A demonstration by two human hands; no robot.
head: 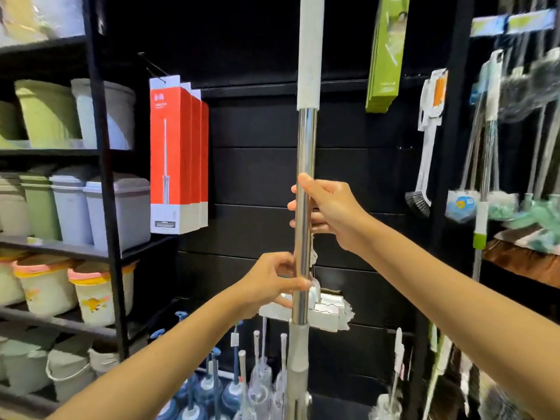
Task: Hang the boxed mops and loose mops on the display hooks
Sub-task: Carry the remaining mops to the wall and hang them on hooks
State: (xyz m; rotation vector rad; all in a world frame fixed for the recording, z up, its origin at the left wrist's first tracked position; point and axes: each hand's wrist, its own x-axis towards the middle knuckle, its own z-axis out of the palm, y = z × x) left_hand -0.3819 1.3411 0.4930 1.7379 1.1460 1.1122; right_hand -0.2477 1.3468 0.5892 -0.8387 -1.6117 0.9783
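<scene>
A loose mop stands upright in the middle of the view; its steel pole (306,147) carries a white grip sleeve above and a grey joint below. My right hand (327,212) is wrapped around the pole at mid-height. Lower down, my left hand (274,283) pinches the pole, where small paper tags dangle. The pole's top runs out of view. Three red-and-white boxed mops (177,153) hang from a hook on the black slat wall (257,174) at the left. A green boxed item (386,53) hangs at the upper right.
Left shelves hold green, grey and white bins (72,204) and buckets. White boxes (328,312) sit behind the pole. Toilet brushes and plungers (230,386) stand on the floor below. Brushes (425,153) and mops (497,177) hang at the right.
</scene>
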